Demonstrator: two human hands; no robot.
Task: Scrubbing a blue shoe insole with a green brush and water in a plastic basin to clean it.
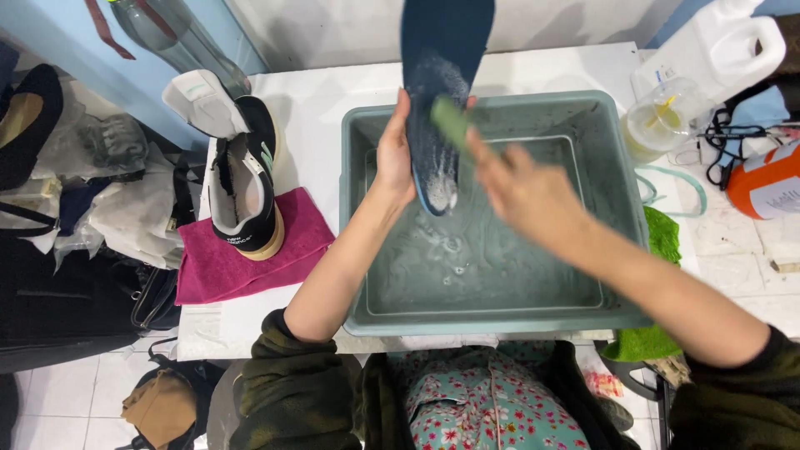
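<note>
While left grip clasps insole, brush touching

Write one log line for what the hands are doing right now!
left hand: holds dark blue insole | right hand: scrubs insole with green brush | under: grey tub, water
</note>
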